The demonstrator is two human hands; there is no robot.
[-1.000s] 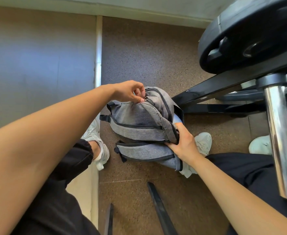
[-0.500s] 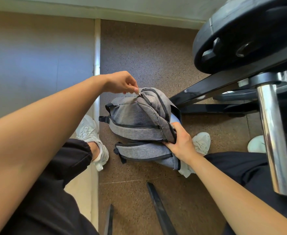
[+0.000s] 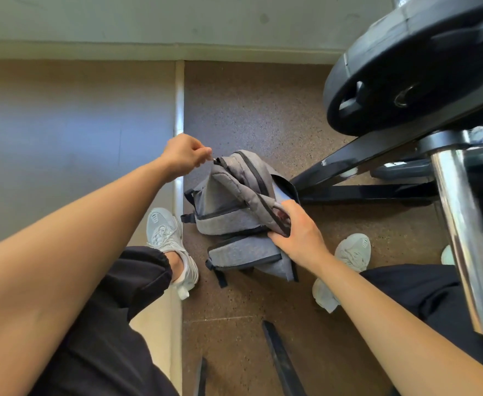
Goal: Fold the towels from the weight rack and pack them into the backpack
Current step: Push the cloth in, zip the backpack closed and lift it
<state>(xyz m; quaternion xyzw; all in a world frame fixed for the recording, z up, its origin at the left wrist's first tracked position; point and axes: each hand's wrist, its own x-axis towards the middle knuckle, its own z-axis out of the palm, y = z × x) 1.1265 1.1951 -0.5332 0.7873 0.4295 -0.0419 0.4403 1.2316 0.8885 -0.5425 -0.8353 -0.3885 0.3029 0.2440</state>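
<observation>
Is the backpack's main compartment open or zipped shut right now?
Partly open. The backpack gapes beside the right hand, which grips the edge, while the left hand pinches the zipper pull at the top.

Left hand [image 3: 183, 155] drew zipper pull [image 3: 213, 159] further left

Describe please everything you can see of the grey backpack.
The backpack is grey woven fabric with black zips and trim. It stands on the speckled floor between the person's shoes, beside the black rack base. The left hand pinches a zip pull at its top corner; the right hand grips its side, where an opening shows something pale blue inside.
</observation>
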